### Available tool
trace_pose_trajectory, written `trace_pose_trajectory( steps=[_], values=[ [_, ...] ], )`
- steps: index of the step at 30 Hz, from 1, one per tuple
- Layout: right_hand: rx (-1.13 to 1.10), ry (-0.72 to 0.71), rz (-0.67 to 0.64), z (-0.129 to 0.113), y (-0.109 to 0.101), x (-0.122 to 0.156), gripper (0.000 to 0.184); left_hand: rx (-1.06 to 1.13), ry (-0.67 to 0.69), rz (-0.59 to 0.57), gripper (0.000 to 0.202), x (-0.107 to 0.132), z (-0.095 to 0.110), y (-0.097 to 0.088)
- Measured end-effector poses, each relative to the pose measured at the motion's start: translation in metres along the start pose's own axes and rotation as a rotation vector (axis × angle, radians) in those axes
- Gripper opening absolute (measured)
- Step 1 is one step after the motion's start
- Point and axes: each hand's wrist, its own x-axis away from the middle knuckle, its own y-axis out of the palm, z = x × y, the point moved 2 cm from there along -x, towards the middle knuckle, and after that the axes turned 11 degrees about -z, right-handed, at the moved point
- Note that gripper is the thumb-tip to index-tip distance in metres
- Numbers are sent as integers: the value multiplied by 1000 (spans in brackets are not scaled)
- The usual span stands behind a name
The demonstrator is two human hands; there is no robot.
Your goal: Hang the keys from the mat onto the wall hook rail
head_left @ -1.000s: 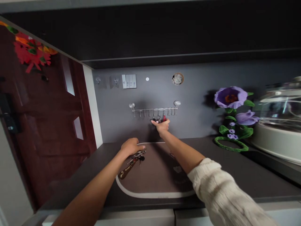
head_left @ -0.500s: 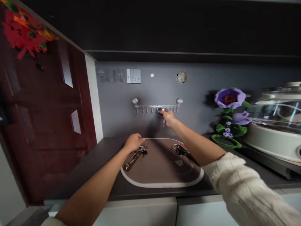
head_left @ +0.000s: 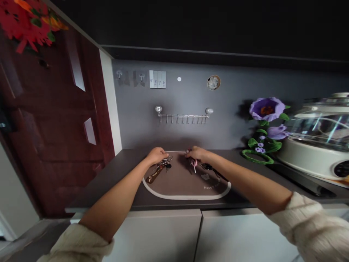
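My left hand point(head_left: 157, 155) is at the left part of a brown mat point(head_left: 180, 182) with a pale rim. Its thumb and fingers close at the top of a bunch of keys point(head_left: 163, 164), which has a brown strap point(head_left: 153, 176) and lies on the mat. Over the mat's right back part, my right hand point(head_left: 198, 154) pinches a set of keys with a pink piece point(head_left: 194, 163), dangling below the fingers. Partly behind that hand lies another dark bunch of keys point(head_left: 208, 166). On the wall above is a hook rail point(head_left: 183, 116) with nothing hanging on it.
Purple artificial flowers point(head_left: 267, 109) and a white appliance with a clear lid point(head_left: 308, 156) stand at the right. A dark red door point(head_left: 54, 138) is at the left. A dark overhead cabinet point(head_left: 207, 25) overhangs the counter, with small hooks point(head_left: 141, 77) on the wall.
My right hand has come down from the hook rail to just above the mat, keys still in its fingers. My left hand stays by the left bunch. The view has tilted slightly down.
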Motion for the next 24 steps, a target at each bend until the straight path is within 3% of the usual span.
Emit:
trace_pose_trajectory(
  steps=[2, 5, 10, 14, 17, 21, 24],
  values=[
    [41, -1, -67, 14, 11, 3, 28, 19, 5, 7, 32, 0, -1, 0],
    [126, -99, -76, 15, 8, 3, 36, 36, 12, 26, 34, -1, -4, 0],
    [504, -37, 163, 7, -17, 9, 36, -30, 8, 52, 34, -2, -6, -4],
    [653, -51, 357, 0, -31, 16, 27, -55, 4, 111, 31, -2, -5, -9],
    [515, -203, 205, -13, -36, 21, 25, 127, 54, 135, 37, 1, 3, -15],
    [79, -412, -204, -39, -38, 33, 33, 542, 286, 53, 41, 10, 22, -29],
    [-277, -558, -305, -48, -38, 35, 48, 773, 340, 18, 54, 15, 28, -38]
  ],
)
